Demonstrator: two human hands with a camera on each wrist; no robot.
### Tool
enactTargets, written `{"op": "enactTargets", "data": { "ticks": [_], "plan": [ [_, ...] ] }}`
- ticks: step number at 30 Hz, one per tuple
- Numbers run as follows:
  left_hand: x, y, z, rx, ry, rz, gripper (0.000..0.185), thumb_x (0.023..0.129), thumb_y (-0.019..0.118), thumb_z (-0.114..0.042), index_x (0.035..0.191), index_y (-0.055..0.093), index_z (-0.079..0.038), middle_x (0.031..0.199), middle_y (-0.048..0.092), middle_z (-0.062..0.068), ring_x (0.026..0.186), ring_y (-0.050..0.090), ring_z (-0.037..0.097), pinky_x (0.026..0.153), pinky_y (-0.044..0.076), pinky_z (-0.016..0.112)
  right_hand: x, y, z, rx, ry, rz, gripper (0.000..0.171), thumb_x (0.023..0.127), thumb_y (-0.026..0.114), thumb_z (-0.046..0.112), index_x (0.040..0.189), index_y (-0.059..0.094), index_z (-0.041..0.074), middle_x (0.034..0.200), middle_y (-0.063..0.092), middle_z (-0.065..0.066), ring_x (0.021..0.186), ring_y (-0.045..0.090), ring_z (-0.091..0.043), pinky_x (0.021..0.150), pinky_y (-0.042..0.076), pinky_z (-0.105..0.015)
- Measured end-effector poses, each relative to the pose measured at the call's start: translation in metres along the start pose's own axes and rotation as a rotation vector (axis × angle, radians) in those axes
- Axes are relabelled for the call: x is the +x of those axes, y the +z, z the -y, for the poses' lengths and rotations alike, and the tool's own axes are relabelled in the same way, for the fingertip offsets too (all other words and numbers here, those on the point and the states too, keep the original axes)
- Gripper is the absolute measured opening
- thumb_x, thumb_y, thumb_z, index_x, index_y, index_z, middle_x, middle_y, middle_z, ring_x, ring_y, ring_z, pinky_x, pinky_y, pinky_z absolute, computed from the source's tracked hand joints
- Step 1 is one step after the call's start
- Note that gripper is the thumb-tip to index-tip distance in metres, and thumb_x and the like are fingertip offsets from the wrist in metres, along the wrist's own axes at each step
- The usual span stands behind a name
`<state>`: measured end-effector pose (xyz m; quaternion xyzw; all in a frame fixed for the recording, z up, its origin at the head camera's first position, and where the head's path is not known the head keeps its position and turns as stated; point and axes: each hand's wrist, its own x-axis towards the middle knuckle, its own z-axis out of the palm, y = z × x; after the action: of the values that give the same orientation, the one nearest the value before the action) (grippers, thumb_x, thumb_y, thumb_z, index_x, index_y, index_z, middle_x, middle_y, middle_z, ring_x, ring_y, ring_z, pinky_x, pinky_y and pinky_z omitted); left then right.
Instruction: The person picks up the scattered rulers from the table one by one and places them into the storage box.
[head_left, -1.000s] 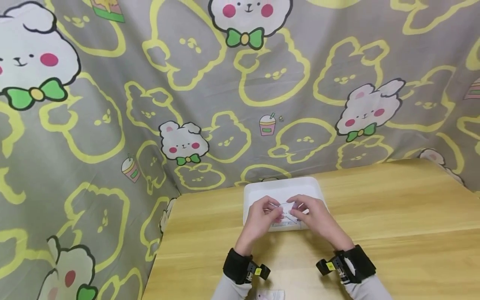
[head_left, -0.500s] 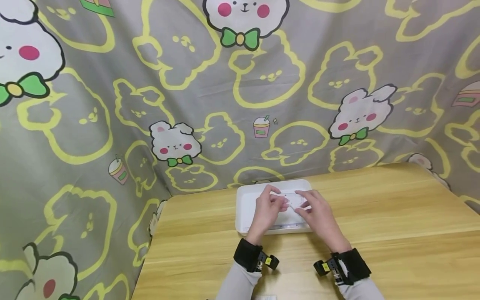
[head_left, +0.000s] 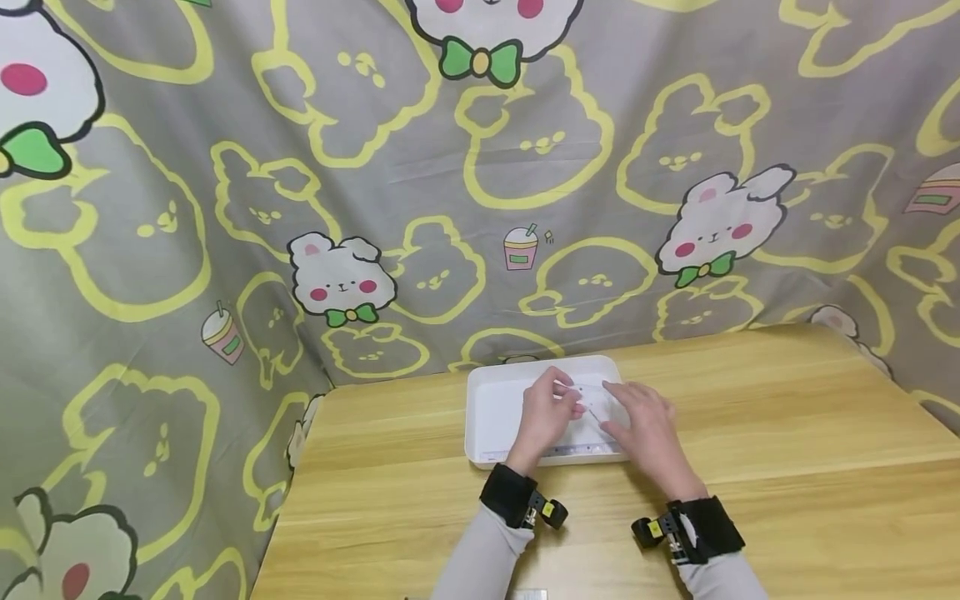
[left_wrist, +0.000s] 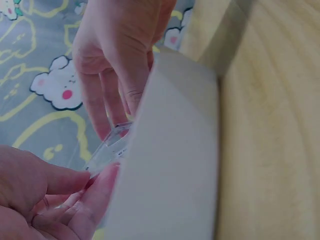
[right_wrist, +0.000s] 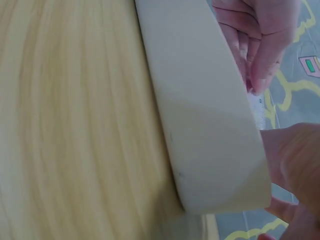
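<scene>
Far left and behind: a grey curtain point(head_left: 412, 183) printed with rabbits, hanging down to the back edge of the wood-grain tabletop point(head_left: 375, 475). On the tabletop, near that back edge, we find a white tray point(head_left: 491, 408), long side roughly facing the person; we suppose it sits there so that both forearms can rest in front of it. Left wristband point(head_left: 508, 495), with its small camera, is strapped over a light sleeve. Just right of it, at the bottom of the head view, a flat pale object point(head_left: 528, 594) is cut off; we cannot tell what it is.

Left hand point(head_left: 546, 410): over the tray, thumb and fingertips pinching the left part of a clear plastic piece point(left_wrist: 107, 151). The piece is held up above the tray floor, between the two hands, tilted in the left wrist view; its full outline is hidden by fingers and tray wall. Below it, a clear marked strip point(head_left: 581, 450) lies inside the tray along the near wall, partly covered by the left wrist, perhaps laid there to leave the middle free.

Right hand point(head_left: 648, 425): thumb and fingers set wide apart, gripping the piece's far side by its edges. We judge the two-sided edge hold is meant to keep something so thin steady without covering its face. Right wristband point(head_left: 707, 529) closes the row at the right, camera turned inward
</scene>
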<state>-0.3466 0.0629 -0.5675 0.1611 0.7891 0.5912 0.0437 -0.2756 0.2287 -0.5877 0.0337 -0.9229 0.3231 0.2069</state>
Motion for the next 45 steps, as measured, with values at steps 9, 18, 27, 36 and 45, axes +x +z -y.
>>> {"op": "enactTargets", "data": {
  "ticks": [9, 18, 27, 36, 45],
  "plan": [
    [0.001, 0.009, 0.0, 0.091, -0.05, -0.004, 0.015, 0.103, 0.061, 0.0, 0.116, 0.066, 0.002, 0.096, 0.077, 0.013, 0.074, 0.077, 0.016, 0.065, 0.06, 0.023, 0.002, -0.001, -0.007, -0.025, 0.016, 0.015, 0.062, 0.083, 0.084, 0.004, 0.14, 0.06, -0.004, 0.14, 0.062, -0.028, 0.138, 0.04, -0.053, 0.109, 0.018, -0.075],
    [-0.008, 0.005, 0.006, 0.115, -0.121, -0.02, 0.037, 0.101, 0.064, -0.016, 0.133, 0.065, 0.003, 0.112, 0.075, 0.012, 0.083, 0.076, 0.013, 0.078, 0.06, 0.031, -0.006, 0.005, -0.008, -0.045, 0.037, 0.037, 0.062, 0.082, 0.084, 0.003, 0.138, 0.06, -0.007, 0.141, 0.06, -0.029, 0.14, 0.038, -0.053, 0.111, 0.015, -0.078],
    [-0.011, 0.008, 0.008, 0.274, -0.16, 0.026, 0.041, 0.098, 0.068, -0.031, 0.123, 0.071, 0.001, 0.105, 0.077, 0.009, 0.099, 0.072, 0.021, 0.086, 0.057, 0.037, -0.009, 0.008, -0.009, -0.01, 0.032, 0.014, 0.052, 0.087, 0.074, -0.004, 0.137, 0.061, -0.006, 0.143, 0.058, -0.03, 0.138, 0.04, -0.055, 0.108, 0.019, -0.079],
    [-0.014, 0.008, -0.004, 0.303, -0.192, 0.103, 0.043, 0.105, 0.055, -0.044, 0.12, 0.071, -0.007, 0.091, 0.074, 0.003, 0.088, 0.069, 0.016, 0.084, 0.054, 0.036, -0.002, 0.008, -0.008, 0.066, 0.003, -0.049, 0.042, 0.094, 0.057, -0.013, 0.136, 0.061, -0.01, 0.14, 0.058, -0.033, 0.134, 0.049, -0.054, 0.112, 0.033, -0.07],
    [-0.016, -0.002, -0.022, 0.223, -0.113, 0.192, 0.038, 0.106, 0.057, -0.044, 0.119, 0.069, -0.011, 0.083, 0.075, -0.001, 0.073, 0.068, 0.006, 0.073, 0.052, 0.028, 0.004, 0.0, 0.0, 0.105, -0.041, -0.1, 0.041, 0.094, 0.056, -0.014, 0.134, 0.062, -0.008, 0.137, 0.061, -0.032, 0.129, 0.053, -0.053, 0.11, 0.037, -0.067]
  ]
}}
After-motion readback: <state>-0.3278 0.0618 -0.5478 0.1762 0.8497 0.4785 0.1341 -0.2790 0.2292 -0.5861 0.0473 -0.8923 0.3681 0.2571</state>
